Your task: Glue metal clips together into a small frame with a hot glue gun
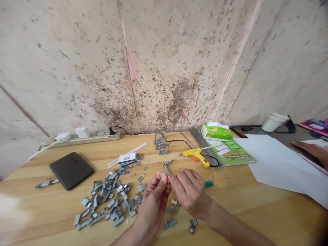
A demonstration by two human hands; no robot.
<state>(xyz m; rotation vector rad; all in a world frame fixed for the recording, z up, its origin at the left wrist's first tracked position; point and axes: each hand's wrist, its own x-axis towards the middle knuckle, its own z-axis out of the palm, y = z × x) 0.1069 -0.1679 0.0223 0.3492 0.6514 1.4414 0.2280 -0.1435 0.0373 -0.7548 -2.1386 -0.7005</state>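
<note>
My left hand (pixel 157 194) and my right hand (pixel 188 191) meet over the table, both closed in a pinch. A tiny piece sits between their fingertips, mostly hidden; a thin pale tip pokes out by the left thumb. Just beyond the fingers lies a small grey jointed piece (pixel 167 165). A teal object (pixel 208 184) shows at the right hand's far side; whether it is held or lying there I cannot tell. To the left spreads a pile of grey flat pieces (pixel 110 198). Several loose grey bits (pixel 169 223) lie beneath the hands.
A yellow glue gun (pixel 196 154) lies ahead to the right, near grey strips (pixel 205 147), a green tissue pack (pixel 216 131) and white paper (pixel 276 160). A black tablet (pixel 71 169) and power strip (pixel 110 135) are left. Another person's hand (pixel 311 150) rests far right.
</note>
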